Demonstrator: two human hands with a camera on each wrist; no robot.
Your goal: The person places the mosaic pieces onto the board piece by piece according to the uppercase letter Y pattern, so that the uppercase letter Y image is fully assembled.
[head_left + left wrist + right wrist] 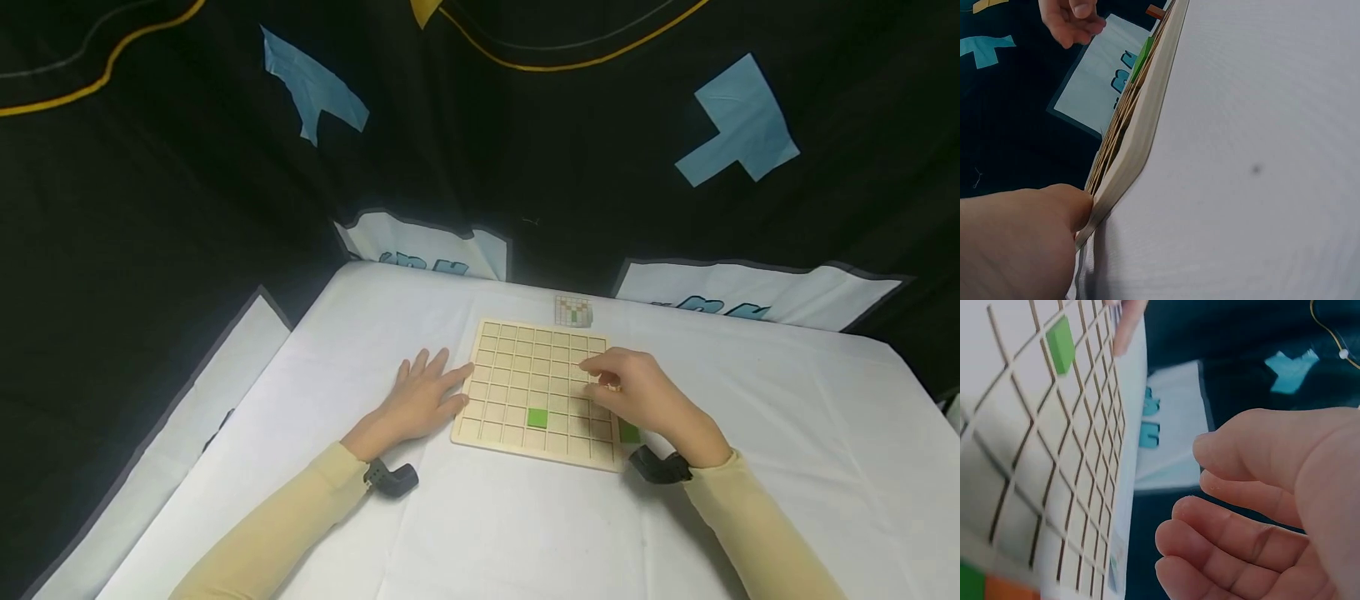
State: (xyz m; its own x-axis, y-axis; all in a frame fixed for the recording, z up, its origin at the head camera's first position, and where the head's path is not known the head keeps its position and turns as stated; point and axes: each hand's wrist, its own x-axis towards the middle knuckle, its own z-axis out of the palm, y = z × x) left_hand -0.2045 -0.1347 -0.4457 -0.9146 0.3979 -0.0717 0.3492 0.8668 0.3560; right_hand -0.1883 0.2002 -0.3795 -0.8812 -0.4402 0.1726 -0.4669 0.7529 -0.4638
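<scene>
Black cloth (540, 158) hangs beyond the board, bearing patches of blue tape (746, 125), and a white-covered table (487, 525) spreads out all round it. The board (517, 379) is pale wood, square, with raised strips dividing it into rows of small cells; its right edge is partly hidden by the right hand (637, 392). One green tile (537, 418) sits in a cell toward the board's near edge, thick enough in the right wrist view to stand above the strips.

Just off the board's right edge, a second green piece (628, 432) lies half covered by that hand, so its full outline cannot be told. Beside the board in the right wrist view, an orange piece (1010, 589) is cut off by the bottom of the frame. Close beyond the board's far edge lies a small card (573, 311) printed with a grid and coloured squares, too small to read clearly.

At the board's left edge, the left hand (423, 396) has its fingers spread, the thumb against the rim. The right hand is over the board's right side, fingers loosely bent, thumb apart from the index finger, the space between them bare.
</scene>
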